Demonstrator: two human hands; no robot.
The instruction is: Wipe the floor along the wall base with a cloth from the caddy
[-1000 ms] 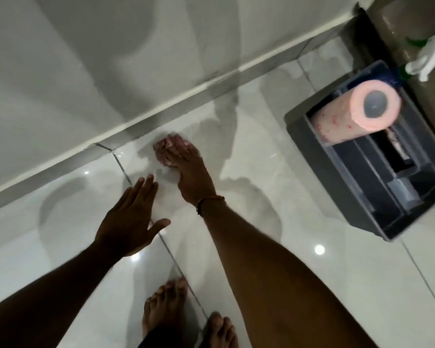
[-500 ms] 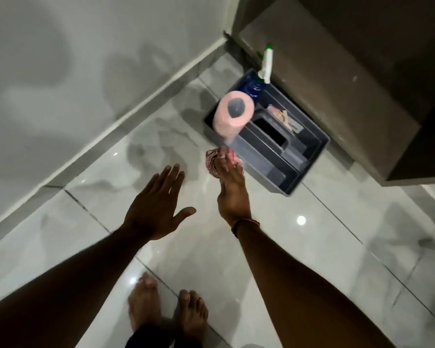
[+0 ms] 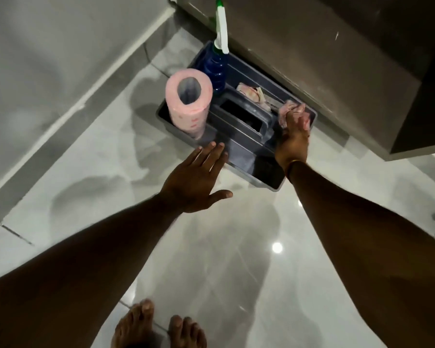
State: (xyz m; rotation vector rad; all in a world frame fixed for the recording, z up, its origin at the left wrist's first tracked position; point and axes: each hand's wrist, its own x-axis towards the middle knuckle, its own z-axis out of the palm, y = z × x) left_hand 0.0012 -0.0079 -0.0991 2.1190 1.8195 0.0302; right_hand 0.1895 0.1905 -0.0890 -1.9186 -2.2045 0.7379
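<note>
A dark grey caddy (image 3: 258, 180) stands on the glossy floor against a brown cabinet. My right hand (image 3: 293, 139) is over the caddy's right end, shut on a crumpled pink cloth (image 3: 285, 110) that pokes out past my fingers. My left hand (image 3: 199, 182) hovers flat with fingers spread just in front of the caddy's near wall, holding nothing. The wall base (image 3: 68, 126) runs diagonally along the left.
In the caddy stand a pink paper roll (image 3: 189, 106) and a blue spray bottle (image 3: 216, 64), with another rag (image 3: 251, 92) in the back compartment. The brown cabinet (image 3: 324, 59) blocks the right side. My bare feet (image 3: 158, 325) are at the bottom edge.
My right hand has carried the pink cloth from the floor by the wall base rightwards to above the caddy. My left hand moved along with it, still open.
</note>
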